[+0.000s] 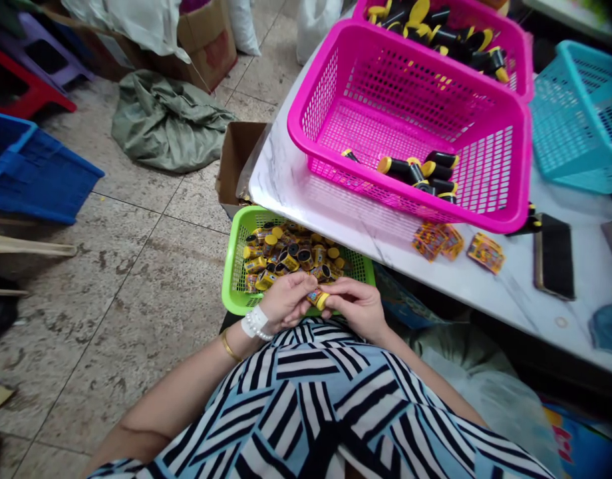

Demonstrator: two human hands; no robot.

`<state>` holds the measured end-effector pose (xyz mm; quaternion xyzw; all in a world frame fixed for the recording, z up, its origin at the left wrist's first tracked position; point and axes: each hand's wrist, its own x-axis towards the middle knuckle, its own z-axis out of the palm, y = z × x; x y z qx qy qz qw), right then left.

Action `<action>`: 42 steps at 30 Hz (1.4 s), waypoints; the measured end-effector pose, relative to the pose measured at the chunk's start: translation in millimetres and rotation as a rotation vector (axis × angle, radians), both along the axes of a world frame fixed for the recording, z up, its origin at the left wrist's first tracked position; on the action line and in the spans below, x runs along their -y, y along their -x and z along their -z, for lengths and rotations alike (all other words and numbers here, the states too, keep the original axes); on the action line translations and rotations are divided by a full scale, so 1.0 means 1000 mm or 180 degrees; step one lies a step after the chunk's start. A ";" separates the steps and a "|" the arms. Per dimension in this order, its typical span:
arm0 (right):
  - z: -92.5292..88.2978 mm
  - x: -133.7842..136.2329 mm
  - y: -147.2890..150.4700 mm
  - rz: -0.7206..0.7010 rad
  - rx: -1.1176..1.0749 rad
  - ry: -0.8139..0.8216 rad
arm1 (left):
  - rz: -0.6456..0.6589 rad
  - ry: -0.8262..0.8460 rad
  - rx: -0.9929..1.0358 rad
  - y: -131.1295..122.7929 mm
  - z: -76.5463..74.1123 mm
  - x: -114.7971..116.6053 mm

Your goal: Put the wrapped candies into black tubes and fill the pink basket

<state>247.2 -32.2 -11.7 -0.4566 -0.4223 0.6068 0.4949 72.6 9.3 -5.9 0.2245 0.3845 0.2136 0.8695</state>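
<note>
Between my two hands, close to my lap, is a small yellow-capped bottle [318, 299] with a colourful printed label around it. My left hand [289, 298] grips its label side with thumb and fingers. Pinched at the other side, near the yellow cap, are the fingers of my right hand [356, 305]. Just beyond my hands stands a green basket [229, 279], holding many similar labelled bottles [286, 256] with yellow or black ends. Flat printed labels [436, 239] lie in a small pile on the table, with another stack [486, 253] beside it.
On the white table [336, 206] a pink basket [306, 126] holds several black bottles with yellow ends [420, 173]; a fuller pink basket stands behind. A phone [555, 256] and a turquoise basket [575, 133] are at right. A blue crate [41, 173] and a cardboard box [233, 163] stand left.
</note>
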 end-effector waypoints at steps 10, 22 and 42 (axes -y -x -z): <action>-0.005 0.007 -0.003 -0.0026 0.0878 -0.0491 | 0.0145 0.0108 0.0092 -0.003 0.005 0.007; 0.000 0.008 0.000 0.0192 0.1457 -0.1449 | 0.0264 0.0303 0.0205 0.004 0.011 0.009; -0.001 0.014 0.005 0.0299 0.1405 -0.0992 | -0.0457 -0.0975 -0.0554 0.003 0.000 -0.005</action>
